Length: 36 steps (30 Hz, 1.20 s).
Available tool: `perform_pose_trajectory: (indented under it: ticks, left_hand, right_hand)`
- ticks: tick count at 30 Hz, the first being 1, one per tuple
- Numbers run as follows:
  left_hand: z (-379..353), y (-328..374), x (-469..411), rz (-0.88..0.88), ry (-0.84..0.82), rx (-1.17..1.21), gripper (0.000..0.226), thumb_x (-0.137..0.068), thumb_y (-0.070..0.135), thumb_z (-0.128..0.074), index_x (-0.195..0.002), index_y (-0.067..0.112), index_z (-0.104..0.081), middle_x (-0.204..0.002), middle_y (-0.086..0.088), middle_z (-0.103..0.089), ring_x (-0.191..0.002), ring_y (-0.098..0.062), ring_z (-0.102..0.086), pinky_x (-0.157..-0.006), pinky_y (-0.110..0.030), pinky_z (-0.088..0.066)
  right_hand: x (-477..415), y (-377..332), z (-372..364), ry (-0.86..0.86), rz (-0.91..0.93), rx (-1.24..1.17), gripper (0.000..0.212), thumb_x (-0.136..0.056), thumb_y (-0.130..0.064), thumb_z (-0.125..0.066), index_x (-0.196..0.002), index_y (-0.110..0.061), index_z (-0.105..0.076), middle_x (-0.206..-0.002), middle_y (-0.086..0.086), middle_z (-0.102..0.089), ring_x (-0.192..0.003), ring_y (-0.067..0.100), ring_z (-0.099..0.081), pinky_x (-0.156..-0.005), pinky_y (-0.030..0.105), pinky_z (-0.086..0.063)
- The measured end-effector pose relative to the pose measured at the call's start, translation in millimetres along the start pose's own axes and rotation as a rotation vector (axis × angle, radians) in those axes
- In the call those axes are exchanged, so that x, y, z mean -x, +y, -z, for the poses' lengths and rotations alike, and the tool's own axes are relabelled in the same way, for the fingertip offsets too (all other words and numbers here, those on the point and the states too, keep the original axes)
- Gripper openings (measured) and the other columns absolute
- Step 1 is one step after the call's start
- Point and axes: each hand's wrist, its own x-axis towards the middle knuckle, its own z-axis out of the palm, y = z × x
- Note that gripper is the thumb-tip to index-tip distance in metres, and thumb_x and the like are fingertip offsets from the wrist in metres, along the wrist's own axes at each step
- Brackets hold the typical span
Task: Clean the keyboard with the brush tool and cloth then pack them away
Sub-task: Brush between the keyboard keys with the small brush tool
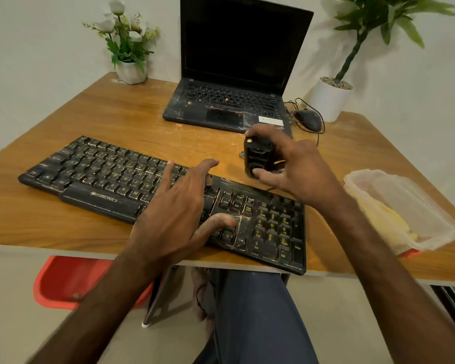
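The grip of the right hand point(297, 166) was closed round the brush tool point(258, 158), a small black block pinched between thumb and fingers and held just above the bench point(116, 114). The keyboard point(95, 177) lay just on the near side of the tool and mostly to its left. Its long axis ran from far left to near right, so the number-pad end sat nearest that hand. The left hand point(179, 206) rested flat on the keys with straight, spread fingers, gripping nothing. It probably steadied the board for brushing. To the right, a clear plastic box point(405, 206) held a yellow cloth point(384, 219). "ZEBRONICS" was printed below the space bar, and "Enter", "Ins" and "Del" could be read on the pad. A white sticker on the laptop point(234, 74) could not be read.
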Motion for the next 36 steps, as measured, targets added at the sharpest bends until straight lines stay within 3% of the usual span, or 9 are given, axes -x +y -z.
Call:
perform_pose_trajectory:
  ticks: [4,9,11,14,19,22,25,29,36]
  left_hand:
    - [0.1,0.2,-0.5,-0.007,0.015,0.005,0.103,-0.089,0.082,-0.005,-0.153,0.003,-0.018,-0.14,-0.015,-0.052,-0.126,-0.019,-0.055,-0.12,-0.062,-0.016]
    - [0.7,0.7,0.7,-0.034,0.154,0.137,0.094,-0.092,0.078,-0.016,-0.15,0.004,-0.02,-0.122,-0.009,-0.049,-0.109,-0.003,-0.042,-0.113,-0.066,-0.029]
    - [0.5,-0.7,0.0,-0.051,0.216,0.224,0.085,-0.092,0.077,-0.023,-0.147,0.012,-0.019,-0.111,-0.004,-0.044,-0.103,0.0,-0.037,-0.103,-0.068,-0.039]
    - [0.8,-1.9,-2.3,-0.091,0.288,0.309,0.08,-0.091,0.077,-0.03,-0.141,0.015,-0.023,-0.105,-0.003,-0.043,-0.098,-0.005,-0.041,-0.094,-0.07,-0.044]
    - [0.2,-1.1,2.4,-0.081,0.313,0.277,0.078,-0.093,0.075,-0.027,-0.136,0.01,-0.027,-0.11,-0.011,-0.048,-0.103,-0.011,-0.046,-0.104,-0.071,-0.034]
    - [-1.0,-1.1,1.1,-0.062,0.347,0.216,0.076,-0.096,0.072,-0.024,-0.132,0.005,-0.031,-0.114,-0.014,-0.047,-0.105,-0.004,-0.038,-0.103,-0.073,-0.033]
    - [-2.4,-1.8,0.9,-0.04,0.358,0.186,0.077,-0.095,0.073,-0.02,-0.132,0.007,-0.031,-0.115,-0.014,-0.048,-0.108,-0.008,-0.043,-0.116,-0.067,-0.017]
    - [-3.6,-1.9,1.0,-0.009,0.337,0.148,0.081,-0.095,0.075,-0.016,-0.131,0.005,-0.034,-0.12,-0.014,-0.049,-0.109,-0.013,-0.048,-0.118,-0.064,-0.015]
    - [-4.5,-4.9,-0.1,0.063,0.217,-0.005,0.089,-0.095,0.075,-0.011,-0.133,0.0,-0.041,-0.122,-0.011,-0.049,-0.112,-0.018,-0.052,-0.117,-0.067,-0.015]
  right_hand:
    - [2.1,0.8,6.3,0.072,-0.03,-0.197,0.067,-0.079,-0.016,-0.083,-0.135,-0.028,-0.047,-0.117,0.0,-0.063,-0.095,0.014,-0.071,-0.076,0.034,-0.062]
    - [1.4,-10.9,-6.3,-0.027,0.033,-0.285,0.067,-0.078,-0.013,-0.083,-0.134,-0.023,-0.048,-0.121,-0.001,-0.061,-0.098,0.013,-0.07,-0.071,0.033,-0.062]
    - [-6.7,-12.9,-15.2,-0.04,0.052,-0.218,0.068,-0.08,-0.016,-0.082,-0.136,-0.027,-0.046,-0.122,0.003,-0.062,-0.098,0.013,-0.069,-0.071,0.03,-0.062]
    - [-22.6,-8.5,-18.6,-0.003,0.093,0.114,0.069,-0.083,-0.021,-0.078,-0.14,-0.033,-0.041,-0.123,0.005,-0.064,-0.096,0.015,-0.068,-0.073,0.025,-0.06]
    - [-23.9,-13.6,-19.4,0.017,0.009,-0.262,0.068,-0.078,-0.017,-0.083,-0.134,-0.032,-0.046,-0.124,-0.002,-0.06,-0.096,0.01,-0.069,-0.074,0.026,-0.061]
    - [-23.0,-16.7,-26.9,-0.036,0.051,-0.162,0.069,-0.08,-0.017,-0.081,-0.136,-0.032,-0.044,-0.125,0.001,-0.06,-0.095,0.011,-0.068,-0.069,0.024,-0.061]
    - [-30.3,-11.4,-20.7,0.013,0.045,0.022,0.069,-0.081,-0.02,-0.079,-0.138,-0.032,-0.043,-0.123,0.002,-0.063,-0.093,0.012,-0.068,-0.071,0.023,-0.06]
    - [-27.3,-21.1,-19.8,0.021,0.003,-0.222,0.068,-0.081,-0.016,-0.081,-0.137,-0.028,-0.046,-0.122,-0.005,-0.06,-0.09,0.006,-0.069,-0.071,0.02,-0.058]
    - [-17.2,-19.3,-9.7,-0.114,-0.031,-0.167,0.068,-0.081,-0.014,-0.08,-0.136,-0.032,-0.044,-0.118,0.001,-0.062,-0.096,0.011,-0.069,-0.071,0.03,-0.062]
